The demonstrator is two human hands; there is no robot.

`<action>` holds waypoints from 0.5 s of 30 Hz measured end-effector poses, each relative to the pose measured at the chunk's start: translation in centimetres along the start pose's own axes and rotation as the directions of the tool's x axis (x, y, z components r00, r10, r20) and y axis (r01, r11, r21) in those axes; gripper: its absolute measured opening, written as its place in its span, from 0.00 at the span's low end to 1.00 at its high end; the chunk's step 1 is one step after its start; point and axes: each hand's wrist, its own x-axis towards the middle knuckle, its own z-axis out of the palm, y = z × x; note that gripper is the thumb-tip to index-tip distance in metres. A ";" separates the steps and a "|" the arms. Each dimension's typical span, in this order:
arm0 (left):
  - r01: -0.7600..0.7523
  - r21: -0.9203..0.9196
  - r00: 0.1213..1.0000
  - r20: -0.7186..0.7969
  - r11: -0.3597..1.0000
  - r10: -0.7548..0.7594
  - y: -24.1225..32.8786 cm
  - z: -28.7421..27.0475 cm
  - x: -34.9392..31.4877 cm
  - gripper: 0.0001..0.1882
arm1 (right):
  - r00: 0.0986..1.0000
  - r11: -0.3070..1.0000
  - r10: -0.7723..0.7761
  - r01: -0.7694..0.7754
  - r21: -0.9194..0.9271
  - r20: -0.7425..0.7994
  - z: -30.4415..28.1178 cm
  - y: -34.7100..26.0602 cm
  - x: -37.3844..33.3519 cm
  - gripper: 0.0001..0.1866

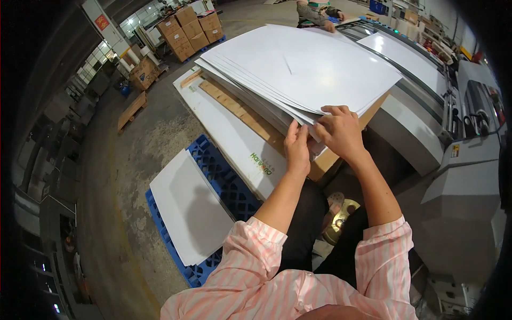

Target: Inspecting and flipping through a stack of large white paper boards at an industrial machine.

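Observation:
A large stack of glossy white sheets [320, 64] lies in front of me, its top sheets fanned a little along the left edge. At the stack's near corner, my left hand [297, 148] is closed on the sheets' edge, its fingertips pointing up. Just right of it, my right hand [341, 132] has its fingers bent over the top sheet's corner and grips it. Parts of both hands' fingers are hidden by the sheets or by the hands themselves. Beneath the stack are a wooden strip [242, 113] and a white board [229, 133] with coloured print.
A blue plastic pallet [216, 162] carrying a smaller white sheet pile [186, 205] lies at my left. Grey machinery [469, 192] stands close on the right. Across the stack, another person's hand [329, 25] is near its far edge. Cardboard boxes [186, 32] stand behind.

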 end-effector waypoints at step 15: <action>0.001 0.102 1.000 -0.029 0.995 0.002 0.1 0.0 0.4 0.20 | 0.971 0.951 -0.162 0.201 0.235 -0.175 2.1 3.5 1.0 0.10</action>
